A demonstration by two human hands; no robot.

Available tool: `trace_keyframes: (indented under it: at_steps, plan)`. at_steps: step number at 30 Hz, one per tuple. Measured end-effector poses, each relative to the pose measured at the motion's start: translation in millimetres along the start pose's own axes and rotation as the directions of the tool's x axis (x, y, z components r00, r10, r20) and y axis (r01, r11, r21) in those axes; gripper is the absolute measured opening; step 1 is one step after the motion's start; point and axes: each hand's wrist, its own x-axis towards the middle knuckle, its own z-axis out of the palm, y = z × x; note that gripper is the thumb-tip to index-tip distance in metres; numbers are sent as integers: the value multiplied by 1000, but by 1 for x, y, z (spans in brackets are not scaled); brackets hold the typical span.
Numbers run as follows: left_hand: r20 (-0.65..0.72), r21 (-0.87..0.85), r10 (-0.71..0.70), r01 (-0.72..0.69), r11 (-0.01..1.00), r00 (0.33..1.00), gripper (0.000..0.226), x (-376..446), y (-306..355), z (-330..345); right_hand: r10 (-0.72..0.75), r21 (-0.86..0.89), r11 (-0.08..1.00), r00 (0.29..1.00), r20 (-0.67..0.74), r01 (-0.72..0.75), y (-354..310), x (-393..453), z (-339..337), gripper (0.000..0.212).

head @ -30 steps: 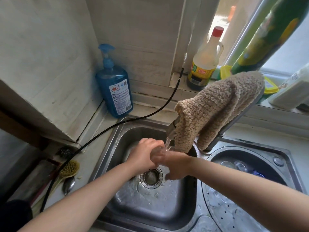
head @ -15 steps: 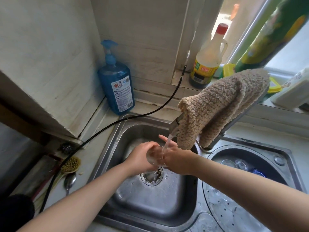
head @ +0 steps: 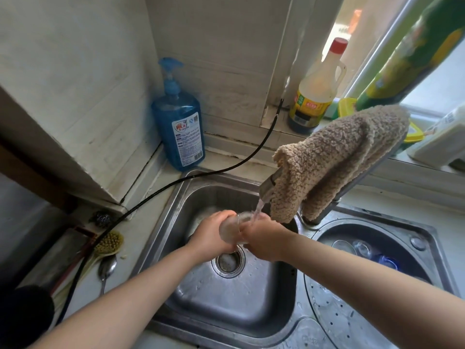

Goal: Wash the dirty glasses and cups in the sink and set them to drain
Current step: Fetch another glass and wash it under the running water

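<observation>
Water from the tap (head: 267,188) now runs into the glass (head: 232,229), which half a second ago sat lower; rinsing looks under way, draining not yet begun. The left hand (head: 214,239) wraps its base end, the right hand (head: 263,239) curls round its rim side. Over the sink (head: 181,210), its long axis lies tilted, mouth up-right toward the stream.

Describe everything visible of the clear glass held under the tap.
The clear drinking glass looks wet and cloudy and is tilted on its side above the steel sink's drain. The left hand wraps its base end; the right hand holds its mouth end. The thin stream of tap water falls onto its rim. Much of its wall is hidden by fingers.
</observation>
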Motion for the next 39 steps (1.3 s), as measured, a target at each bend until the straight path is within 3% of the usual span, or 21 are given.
trace_keyframes:
  at_steps: [3,5,7,8,10,12,15,18,22,24,26,29,31,34,36,39]
  plan:
    - [50,-75,-65,69,995,997,76,-2,-4,-5,-218,-158,968,965,-147,195,15,1,6,31]
    - [106,-104,-92,103,989,990,77,-4,-6,-10,-302,-222,944,913,-276,245,28,1,17,27]
    - [139,-105,-109,124,987,984,73,-5,-11,-11,-182,12,980,916,-359,199,22,-3,23,22]
    - [155,-115,-127,145,983,980,70,-6,-14,-11,-71,225,960,920,-386,168,14,-5,26,19]
    - [205,-190,-159,199,961,966,64,-12,-16,-10,146,557,827,925,-350,80,6,-3,31,13]
    - [261,-251,-193,259,932,946,58,-18,-15,-9,350,783,618,867,-354,70,2,-1,35,7]
    - [346,-305,-254,365,880,903,67,-24,-10,-4,582,962,240,774,-250,130,-2,-4,33,15]
    - [467,-407,-318,519,751,825,63,-32,3,2,661,985,120,730,-173,125,-1,-2,34,22]
    - [629,-577,-312,696,427,712,47,-36,17,5,683,996,35,725,-86,85,-3,4,37,28]
    - [662,-635,-290,722,273,692,47,-34,22,6,707,999,7,707,-32,39,-3,4,39,26]
    - [660,-659,-281,716,228,697,55,-29,24,10,735,1000,2,678,-8,9,-2,3,40,24]
    - [641,-649,-308,710,272,703,67,-23,26,14,738,996,74,668,-90,53,-2,-4,34,23]
    - [635,-636,-328,714,292,699,69,-20,26,15,719,984,160,673,-173,81,0,-11,28,19]
    - [613,-636,-348,705,315,709,62,-17,24,12,690,937,350,678,-256,-3,11,-19,22,22]
    - [596,-633,-369,700,331,713,57,-16,25,8,685,905,421,675,-274,-59,19,-23,17,22]
    - [567,-634,-356,669,387,743,55,-12,21,3,573,843,536,748,-334,-35,22,-31,7,12]
